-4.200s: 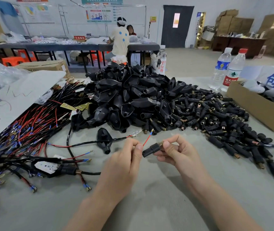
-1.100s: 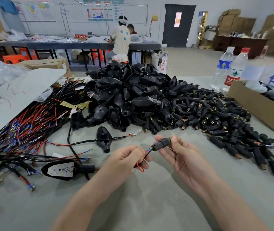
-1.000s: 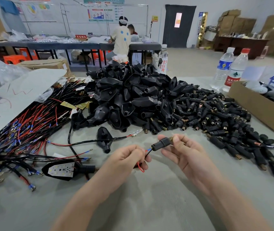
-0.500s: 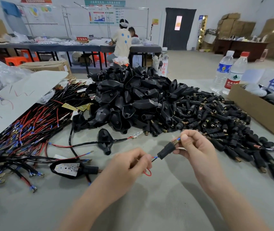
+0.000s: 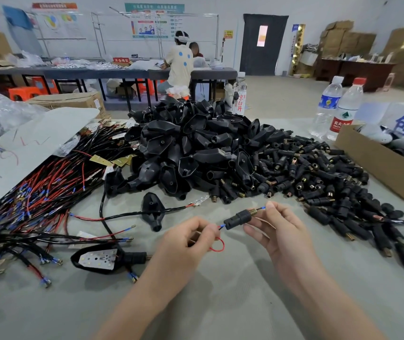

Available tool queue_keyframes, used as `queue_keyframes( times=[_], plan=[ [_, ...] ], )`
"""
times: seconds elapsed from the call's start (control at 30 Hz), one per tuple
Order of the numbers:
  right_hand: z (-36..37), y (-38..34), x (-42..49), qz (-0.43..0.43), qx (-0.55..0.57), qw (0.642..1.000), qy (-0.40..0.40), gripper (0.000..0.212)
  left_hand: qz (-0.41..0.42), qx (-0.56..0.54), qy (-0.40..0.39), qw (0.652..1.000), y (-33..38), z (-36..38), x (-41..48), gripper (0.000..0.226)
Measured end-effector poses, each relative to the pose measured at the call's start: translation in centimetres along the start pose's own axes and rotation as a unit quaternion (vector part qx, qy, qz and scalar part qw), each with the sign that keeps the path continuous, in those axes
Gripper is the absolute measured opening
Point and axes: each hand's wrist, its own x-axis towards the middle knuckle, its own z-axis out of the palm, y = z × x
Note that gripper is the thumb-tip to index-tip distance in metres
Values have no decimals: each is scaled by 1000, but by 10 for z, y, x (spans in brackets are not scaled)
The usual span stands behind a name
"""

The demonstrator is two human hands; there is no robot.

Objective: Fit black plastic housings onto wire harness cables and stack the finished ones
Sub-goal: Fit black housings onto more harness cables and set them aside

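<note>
A small black cylindrical housing [image 5: 237,218] with a brass threaded end hangs between my hands above the table. A thin wire with a blue sleeve comes out of its brass end, and my right hand [image 5: 279,231] pinches that tip. My left hand [image 5: 191,238] pinches the red wire [image 5: 216,246], which loops below my fingers and enters the housing's other end. A big pile of black shell housings [image 5: 191,153] lies behind, with many small cylindrical housings [image 5: 318,175] spread to its right. Red and black harness cables [image 5: 43,192] lie at the left.
An assembled lamp shell with a white LED board [image 5: 100,260] lies at the front left, and a loose shell on a cable [image 5: 153,212] is nearer the pile. A cardboard box [image 5: 377,165] and two water bottles [image 5: 336,106] stand at the right. People work at a far table.
The wire has gone through the housing: its blue-sleeved tip now sticks out of the brass end and my right hand pinches it. The housing has slid toward my left hand.
</note>
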Motion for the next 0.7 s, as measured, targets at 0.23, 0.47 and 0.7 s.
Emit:
queue_keyframes(
  times=[0.23, 0.47, 0.7],
  plan=[
    [3, -1, -1, 39, 44, 995, -75, 29, 2, -3, 3, 1000, 0, -5, 1, 34],
    [2, 4, 0, 84, 68, 992, -61, 24, 49, 92, 9, 994, 1, -6, -5, 28],
    [3, 6, -1, 99, 72, 991, -60, 24, 166, 340, 43, 925, 6, -10, -10, 23]
  ],
)
